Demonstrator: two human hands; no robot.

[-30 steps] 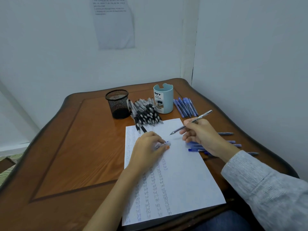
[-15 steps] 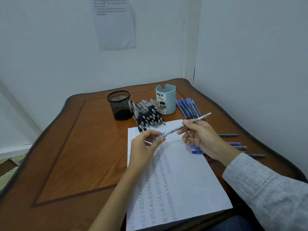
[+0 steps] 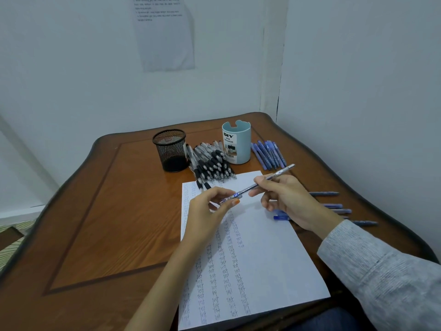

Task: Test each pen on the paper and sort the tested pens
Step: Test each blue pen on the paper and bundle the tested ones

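Note:
A white sheet of paper point(image 3: 267, 254) covered with columns of the word "test" lies on the wooden table. Above it my right hand point(image 3: 286, 199) grips a clear blue-ink pen point(image 3: 269, 179) by its barrel. My left hand point(image 3: 210, 211) pinches the cap point(image 3: 232, 197) at the pen's tip end. A pile of black-grip pens point(image 3: 212, 163) lies between the two holders. Blue pens point(image 3: 268, 154) lie in a row right of the blue holder. More blue pens point(image 3: 334, 207) lie scattered under and right of my right hand.
A black mesh pen cup point(image 3: 170, 149) and a light blue desk organizer cup point(image 3: 236, 142) stand at the table's far side. Walls close in behind and on the right. A printed sheet point(image 3: 164, 32) hangs on the back wall.
My left hand lifted off the paper with the cap and brought it to the pen tip. My right hand turned the pen toward the left hand.

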